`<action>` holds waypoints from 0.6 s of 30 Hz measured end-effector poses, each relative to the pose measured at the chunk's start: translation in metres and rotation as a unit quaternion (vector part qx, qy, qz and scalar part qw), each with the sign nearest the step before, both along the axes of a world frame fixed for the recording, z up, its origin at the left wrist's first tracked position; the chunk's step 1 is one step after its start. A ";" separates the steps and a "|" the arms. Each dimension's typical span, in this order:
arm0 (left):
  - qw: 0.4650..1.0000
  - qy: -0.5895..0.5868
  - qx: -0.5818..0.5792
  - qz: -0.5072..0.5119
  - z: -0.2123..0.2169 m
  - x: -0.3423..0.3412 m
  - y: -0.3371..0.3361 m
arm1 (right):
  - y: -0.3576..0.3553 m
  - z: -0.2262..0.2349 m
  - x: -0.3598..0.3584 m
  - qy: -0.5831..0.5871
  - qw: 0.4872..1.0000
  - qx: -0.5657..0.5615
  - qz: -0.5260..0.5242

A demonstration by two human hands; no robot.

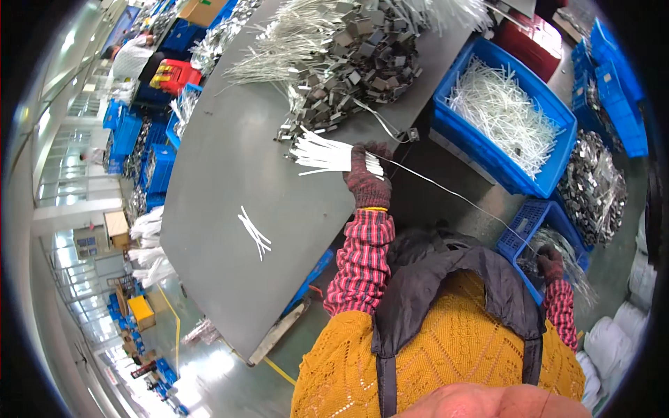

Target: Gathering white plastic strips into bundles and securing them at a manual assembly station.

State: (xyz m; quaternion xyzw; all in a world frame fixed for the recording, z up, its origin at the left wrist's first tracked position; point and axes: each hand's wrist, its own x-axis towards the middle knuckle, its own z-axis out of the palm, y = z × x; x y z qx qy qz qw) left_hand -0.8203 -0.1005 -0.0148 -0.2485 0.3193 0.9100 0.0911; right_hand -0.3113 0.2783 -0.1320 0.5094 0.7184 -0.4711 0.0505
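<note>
My left hand [367, 182], in a dark red knit glove, is wrapped round a bundle of short white sleeves [324, 154] at the table's right edge. Their loose ends fan out to the left. A thin pale wire [456, 194] stretches from beside this hand down to my right hand [550, 265], also gloved. That hand is closed on the wire over a blue basket [514, 242] of tangled wires [559, 245]; its fingertips are partly hidden. A few more white sleeves [255, 234] lie apart on the grey table [230, 167].
A large heap of grey metal blocks with wires [366, 59] covers the table's far end. To the right stands a blue crate [491, 167] full of white strips. Beyond it are a bag of metal parts [592, 184] and a red stool [533, 45].
</note>
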 end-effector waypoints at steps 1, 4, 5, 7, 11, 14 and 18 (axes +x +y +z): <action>1.000 0.003 -0.001 0.009 0.003 -0.004 -0.007 | 0.001 -0.001 -0.004 0.003 1.000 -0.001 0.009; 0.995 0.025 -0.070 0.069 0.014 -0.012 -0.023 | 0.006 -0.011 -0.006 0.043 0.996 -0.061 -0.048; 0.993 0.027 -0.080 0.084 0.014 -0.014 -0.038 | 0.001 -0.010 -0.023 0.043 0.996 -0.071 -0.033; 0.988 0.033 -0.082 0.129 0.010 -0.018 -0.066 | -0.013 0.009 -0.065 -0.017 0.995 -0.096 -0.006; 0.981 0.019 -0.096 0.167 0.016 -0.021 -0.076 | 0.005 -0.031 -0.050 0.081 0.993 -0.079 0.033; 0.985 0.028 -0.087 0.148 0.015 -0.018 -0.078 | -0.010 -0.043 -0.075 0.047 0.994 -0.066 0.076; 0.989 0.013 -0.102 0.106 0.007 -0.009 -0.090 | -0.127 -0.015 -0.219 0.134 0.955 -0.221 0.147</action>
